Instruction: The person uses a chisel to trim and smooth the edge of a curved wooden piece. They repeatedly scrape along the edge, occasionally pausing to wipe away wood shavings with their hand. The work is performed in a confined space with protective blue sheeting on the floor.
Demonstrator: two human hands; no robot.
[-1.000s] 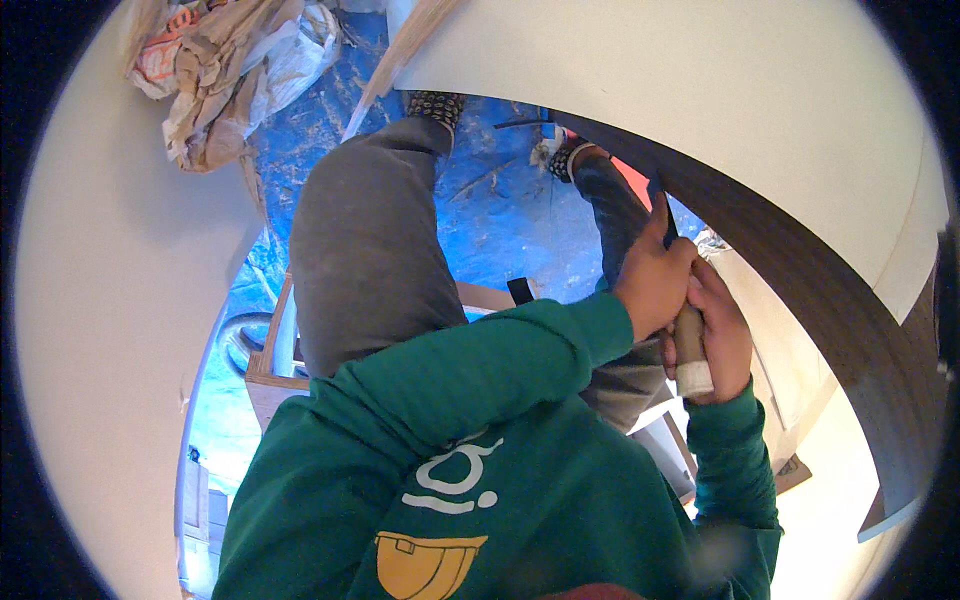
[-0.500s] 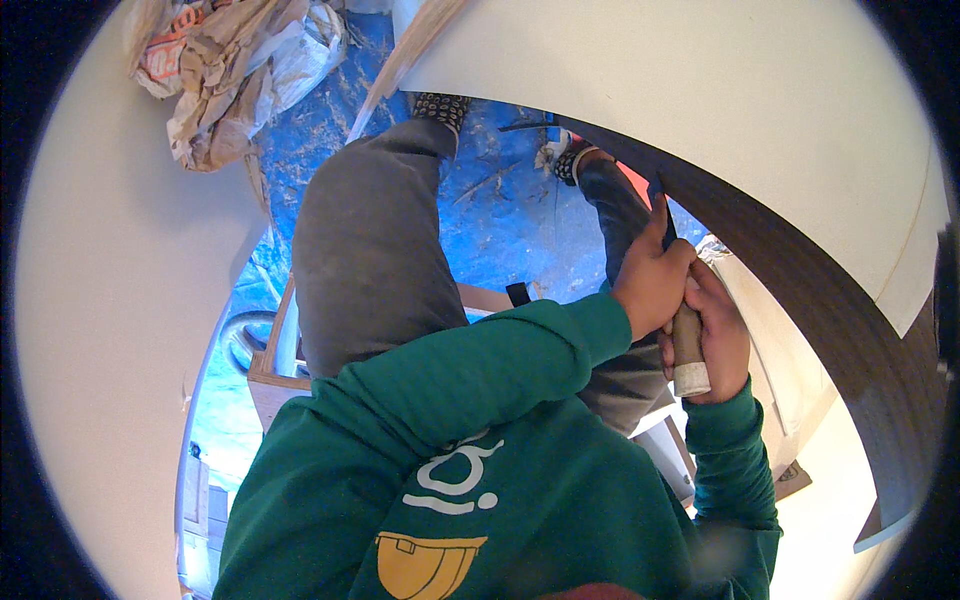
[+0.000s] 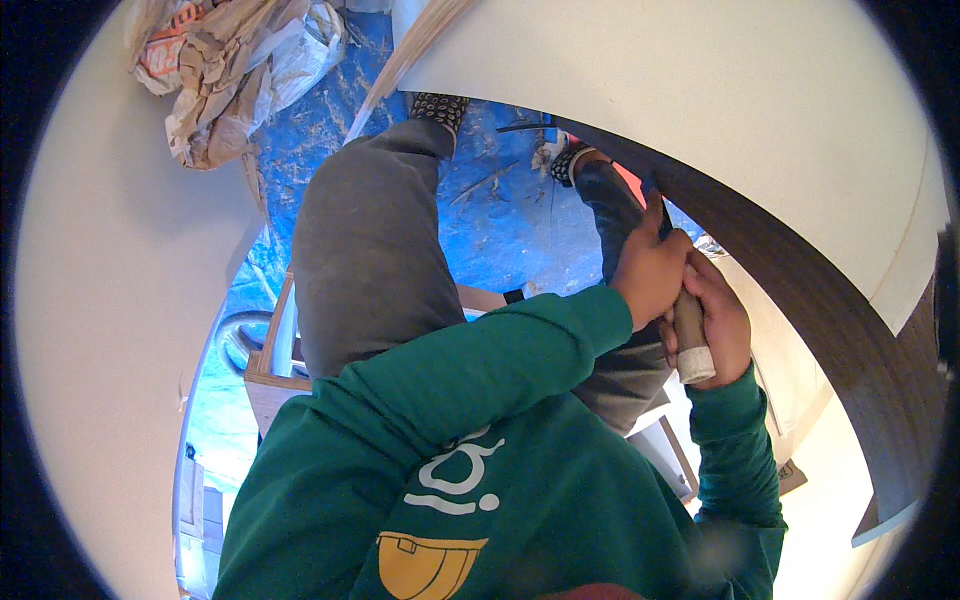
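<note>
My left hand (image 3: 650, 270) reaches across my body in a green sleeve and is closed around the upper part of a hand tool (image 3: 690, 345). The tool has a wooden handle with a white taped end. My right hand (image 3: 722, 322) grips that same handle from the right. The tool's tip points up at the dark brown edge strip (image 3: 800, 290) of a large white curved panel (image 3: 700, 90); the tip itself is mostly hidden behind my left hand. My legs in grey trousers (image 3: 370, 260) are below.
A blue sheet (image 3: 500, 230) strewn with wood shavings covers the floor. Crumpled paper sacks (image 3: 230, 80) lie at the upper left. A wooden frame (image 3: 268, 375) sits under my legs. A white panel (image 3: 110, 330) fills the left side.
</note>
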